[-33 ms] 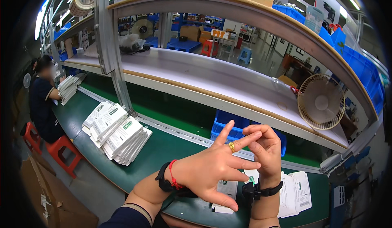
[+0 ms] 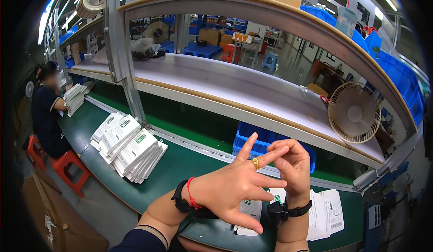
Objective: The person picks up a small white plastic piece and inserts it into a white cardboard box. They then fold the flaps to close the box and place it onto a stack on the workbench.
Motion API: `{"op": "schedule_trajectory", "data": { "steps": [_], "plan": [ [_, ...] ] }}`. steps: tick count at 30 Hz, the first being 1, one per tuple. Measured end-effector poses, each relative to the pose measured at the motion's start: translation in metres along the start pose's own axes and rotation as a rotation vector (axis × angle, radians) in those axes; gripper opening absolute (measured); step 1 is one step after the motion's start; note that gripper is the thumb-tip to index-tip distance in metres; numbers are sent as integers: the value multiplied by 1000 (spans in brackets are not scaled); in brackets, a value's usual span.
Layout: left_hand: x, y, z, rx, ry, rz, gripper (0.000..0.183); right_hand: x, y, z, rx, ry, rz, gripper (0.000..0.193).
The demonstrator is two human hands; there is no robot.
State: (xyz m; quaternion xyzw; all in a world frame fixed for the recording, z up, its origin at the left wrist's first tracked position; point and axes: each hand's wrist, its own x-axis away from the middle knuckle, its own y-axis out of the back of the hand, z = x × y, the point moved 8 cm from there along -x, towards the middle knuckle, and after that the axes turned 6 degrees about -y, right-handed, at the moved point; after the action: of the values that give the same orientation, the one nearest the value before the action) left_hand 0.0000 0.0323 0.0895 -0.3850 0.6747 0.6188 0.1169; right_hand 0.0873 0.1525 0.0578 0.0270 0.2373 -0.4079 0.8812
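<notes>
My left hand (image 2: 234, 190) is held up over the green bench (image 2: 180, 166) with its fingers spread. It wears a gold ring (image 2: 255, 163), a red cord and a black band at the wrist. My right hand (image 2: 294, 168), with a black wrist strap, is upright just to its right. Its fingers are curled around the tip of the ringed finger. Neither hand holds an object. White printed packets (image 2: 327, 213) lie on the bench below and to the right of both hands.
A fanned stack of white packets (image 2: 131, 149) lies at bench left. A blue crate (image 2: 252, 139) sits behind the hands, and a round fan (image 2: 354, 112) on the white shelf. A seated person (image 2: 47, 110) works far left by red stools (image 2: 67, 166); a cardboard box (image 2: 49, 218) stands lower left.
</notes>
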Motion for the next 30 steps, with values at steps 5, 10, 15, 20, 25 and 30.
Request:
{"op": "schedule_trajectory", "data": {
  "steps": [5, 10, 15, 20, 25, 30],
  "plan": [
    [-2, -8, 0, 27, -24, 16, 57, 5, -19, -7, -127, -139, 166, 38],
    [-3, -9, -2, 29, -33, 8, 56, 8, -19, -15, -102, -162, 162, 39],
    [-4, -16, 2, 10, 4, 67, 55, 7, -21, -11, -66, -182, 125, 44],
    [-3, -16, 2, 15, 5, 58, 57, 7, -23, -3, -10, -194, 100, 48],
    [-3, -15, 6, 16, 33, 106, 54, 7, -22, -6, -53, -159, 39, 50],
    [-1, -9, 8, 362, -122, -3, 62, 7, -23, -6, -99, -101, 56, 47]
  ]
}}
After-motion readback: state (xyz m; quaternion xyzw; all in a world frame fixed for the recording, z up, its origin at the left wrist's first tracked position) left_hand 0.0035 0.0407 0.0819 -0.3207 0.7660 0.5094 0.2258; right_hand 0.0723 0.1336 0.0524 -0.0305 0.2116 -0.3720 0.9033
